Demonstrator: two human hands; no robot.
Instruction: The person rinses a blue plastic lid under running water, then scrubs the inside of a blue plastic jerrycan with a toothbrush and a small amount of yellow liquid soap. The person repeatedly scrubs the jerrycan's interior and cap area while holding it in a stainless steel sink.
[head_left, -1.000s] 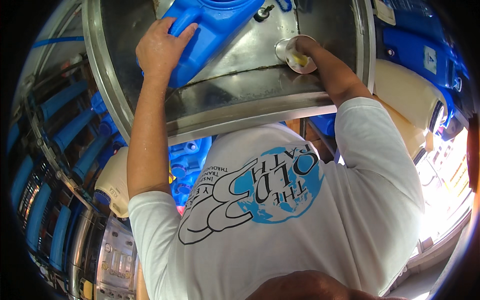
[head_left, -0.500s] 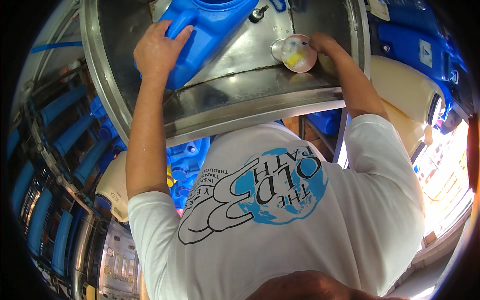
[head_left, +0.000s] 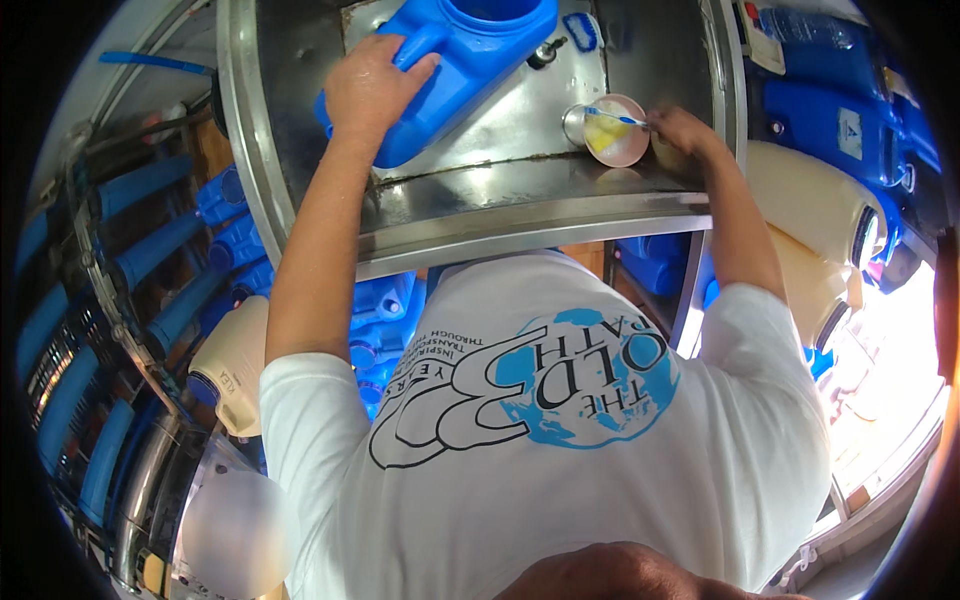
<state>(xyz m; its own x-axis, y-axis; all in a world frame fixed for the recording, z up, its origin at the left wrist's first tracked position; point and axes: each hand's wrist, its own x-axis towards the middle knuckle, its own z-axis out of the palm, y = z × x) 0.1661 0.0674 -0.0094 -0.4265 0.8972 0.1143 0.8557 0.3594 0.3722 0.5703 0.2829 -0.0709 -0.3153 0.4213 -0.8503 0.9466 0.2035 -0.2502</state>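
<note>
A blue plastic jug [head_left: 470, 75] with a wide round mouth lies tilted in a metal sink [head_left: 420, 200]. My left hand [head_left: 380, 85] is closed round its handle. To the right, my right hand [head_left: 682, 132] grips a blue-and-white toothbrush [head_left: 618, 117] by its end. The brush's head reaches over a pink cup [head_left: 628, 152], which holds something yellow and whitish suds. A metal cup [head_left: 573, 125] stands against the pink cup's left side. A tan round container [head_left: 672, 160] sits partly hidden beneath my right hand.
A blue scrub brush [head_left: 583, 32] and a dark fitting [head_left: 545, 53] lie behind the jug. Blue jugs [head_left: 835, 120] and cream containers [head_left: 805, 190] crowd the right side. Beyond the sink's left rim are more blue jugs [head_left: 225, 195] and a cream jug [head_left: 230, 370].
The whole view has shifted, so the sink sits farther right in it. The toothbrush now shows plainly across the pink cup. My left hand keeps its hold on the jug.
</note>
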